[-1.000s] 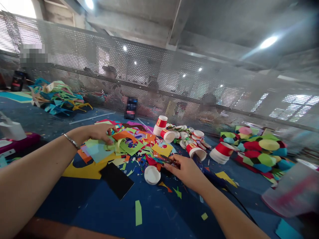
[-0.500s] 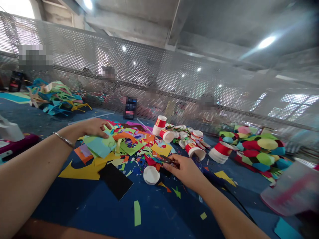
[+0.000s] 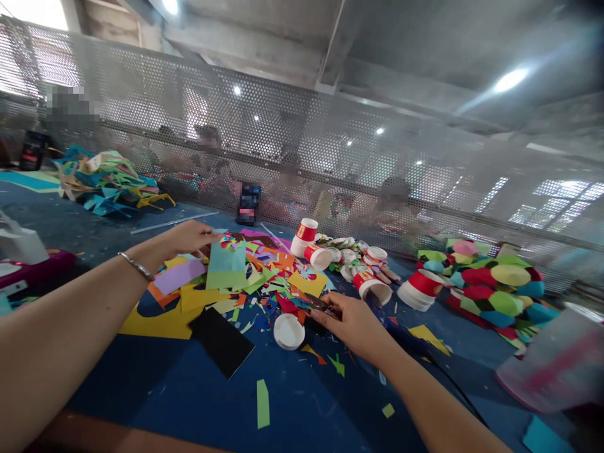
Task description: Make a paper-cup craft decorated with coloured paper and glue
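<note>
My left hand (image 3: pixel 191 239), a bangle at its wrist, pinches the edge of a pale blue-green sheet of paper (image 3: pixel 226 261) raised above a heap of coloured scraps. Beneath that hand lie a lilac piece (image 3: pixel 179 277) and yellow cut-out paper (image 3: pixel 163 319). My right hand (image 3: pixel 353 324) is closed around dark scissors (image 3: pixel 321 304), whose blades point left over the scraps; their handles are mostly hidden by my fingers. A white round paper-cup base (image 3: pixel 289 331) sits just left of my right hand. The black card (image 3: pixel 221 340) lies flat nearer to me.
Red-and-white paper cups (image 3: pixel 419 289) stand and lie to the right, beside a glue gun (image 3: pixel 406 336) with a cord. Colourful patchwork pieces (image 3: pixel 495 283) and a translucent tub (image 3: pixel 542 365) are further right. A phone (image 3: pixel 248 204) leans against the perforated metal screen (image 3: pixel 292 132); a paper pile (image 3: pixel 111 182) lies back left.
The blue-green sheet, lying on the heap before, is now lifted and tilted up in my left hand, which has shifted slightly right. My right hand keeps the scissors in nearly the same place.
</note>
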Available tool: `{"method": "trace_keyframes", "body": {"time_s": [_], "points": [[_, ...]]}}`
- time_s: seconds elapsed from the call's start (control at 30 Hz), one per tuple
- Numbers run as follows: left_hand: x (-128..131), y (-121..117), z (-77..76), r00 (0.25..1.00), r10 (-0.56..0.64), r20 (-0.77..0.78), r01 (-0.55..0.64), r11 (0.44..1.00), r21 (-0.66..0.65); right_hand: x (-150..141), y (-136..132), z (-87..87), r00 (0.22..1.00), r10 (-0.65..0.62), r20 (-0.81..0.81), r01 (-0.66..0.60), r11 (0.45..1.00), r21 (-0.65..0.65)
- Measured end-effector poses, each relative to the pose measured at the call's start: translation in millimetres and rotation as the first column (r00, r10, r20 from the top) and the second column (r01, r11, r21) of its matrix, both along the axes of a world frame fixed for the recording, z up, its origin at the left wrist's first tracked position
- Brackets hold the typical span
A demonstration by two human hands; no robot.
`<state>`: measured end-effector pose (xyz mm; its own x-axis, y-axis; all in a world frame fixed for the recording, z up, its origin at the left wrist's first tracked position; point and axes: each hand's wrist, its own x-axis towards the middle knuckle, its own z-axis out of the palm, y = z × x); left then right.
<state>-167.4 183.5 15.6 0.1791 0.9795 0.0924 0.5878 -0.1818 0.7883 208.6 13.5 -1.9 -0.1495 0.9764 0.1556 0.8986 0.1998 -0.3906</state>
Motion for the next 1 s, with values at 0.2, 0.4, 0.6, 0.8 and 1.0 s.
{"method": "trace_keyframes", "body": {"time_s": [0.2,0.4,0.6,0.8,1.0], "points": [[-28.8,-10.2,18.3,0.951,-0.134,-0.279,0.087,0.981,-0.175,-0.2,-1.2,1.3,1.0,-0.01,-0.01,0.01,1.0,-0.001],[-33.6,-12.5,15.2,0.9,-0.25,-0.356,0.155,0.949,-0.276,-3.1,-3.0,3.8,1.0,-0.016,-0.014,0.016,1.0,0.001],[-37.5,-18.5,28.3,0.924,-0.27,-0.27,0.2,0.945,-0.259,-3.2,-2.9,3.5,1.0,-0.014,-0.02,0.015,1.0,0.014],[-44.6,-33.2,55.7,0.959,-0.25,-0.135,0.224,0.957,-0.183,-2.4,-0.1,1.2,0.999,-0.017,-0.041,0.018,0.999,0.043],[4.7,-51.9,60.7,0.986,-0.112,0.12,0.109,0.993,0.034,-7.2,-3.9,5.8,0.99,0.007,-0.14,0.0,0.999,0.048]]}}
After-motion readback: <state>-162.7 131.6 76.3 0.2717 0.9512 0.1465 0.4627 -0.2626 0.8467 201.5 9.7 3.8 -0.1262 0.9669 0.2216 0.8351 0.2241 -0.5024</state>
